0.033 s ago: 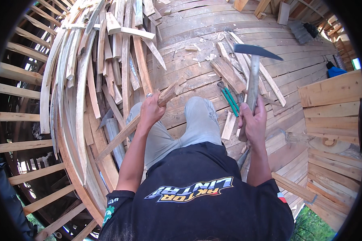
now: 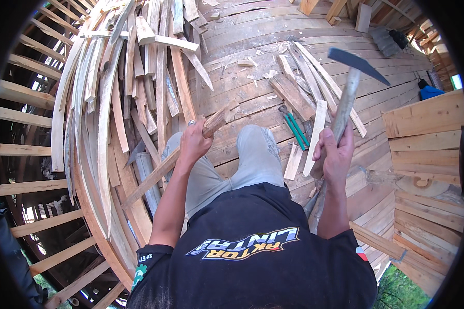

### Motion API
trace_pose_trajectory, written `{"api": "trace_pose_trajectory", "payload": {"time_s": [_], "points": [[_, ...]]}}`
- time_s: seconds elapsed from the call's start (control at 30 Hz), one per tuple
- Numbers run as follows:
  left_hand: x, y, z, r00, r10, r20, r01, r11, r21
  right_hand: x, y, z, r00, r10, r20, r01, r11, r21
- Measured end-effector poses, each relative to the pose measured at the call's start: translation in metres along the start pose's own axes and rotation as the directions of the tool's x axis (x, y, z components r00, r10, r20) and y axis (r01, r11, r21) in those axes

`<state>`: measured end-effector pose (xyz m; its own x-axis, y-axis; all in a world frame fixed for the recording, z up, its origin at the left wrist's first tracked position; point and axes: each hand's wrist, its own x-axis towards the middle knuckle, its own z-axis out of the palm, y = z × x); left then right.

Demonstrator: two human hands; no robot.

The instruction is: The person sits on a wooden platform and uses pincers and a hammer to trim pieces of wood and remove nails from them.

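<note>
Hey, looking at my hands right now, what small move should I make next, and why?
Perhaps slide your left hand slightly back along the wooden stick: it grips close to the stick's rough, uneven end, while your right hand holds the hammer with its head well apart from the stick.

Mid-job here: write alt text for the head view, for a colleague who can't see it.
A person's right grip holds a dark-headed hammer by its handle while the left grip clasps a rough-ended wooden stick. Green-handled pincers lie on the plank floor, with wood strips piled at left.
</note>
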<state>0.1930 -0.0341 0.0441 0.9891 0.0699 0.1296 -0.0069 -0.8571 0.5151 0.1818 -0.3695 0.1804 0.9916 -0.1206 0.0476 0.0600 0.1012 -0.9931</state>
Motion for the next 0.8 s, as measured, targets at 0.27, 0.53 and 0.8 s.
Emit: {"api": "trace_pose_trajectory", "payload": {"time_s": [0.27, 0.53, 0.8], "points": [[0.002, 0.006, 0.006, 0.999, 0.034, -0.011, -0.034, 0.999, 0.002, -0.020, 0.059, 0.028, 0.950, 0.198, 0.242, -0.089, 0.913, -0.399], [0.005, -0.002, 0.001, 1.000, 0.030, 0.009, -0.030, 0.999, -0.019, -0.005, 0.004, 0.002, 0.996, 0.076, 0.042, -0.077, 0.997, 0.031], [0.008, 0.006, 0.003, 0.999, 0.041, 0.019, -0.040, 0.999, -0.033, -0.034, 0.075, 0.032, 0.913, 0.312, 0.263, -0.281, 0.948, -0.147]]}}
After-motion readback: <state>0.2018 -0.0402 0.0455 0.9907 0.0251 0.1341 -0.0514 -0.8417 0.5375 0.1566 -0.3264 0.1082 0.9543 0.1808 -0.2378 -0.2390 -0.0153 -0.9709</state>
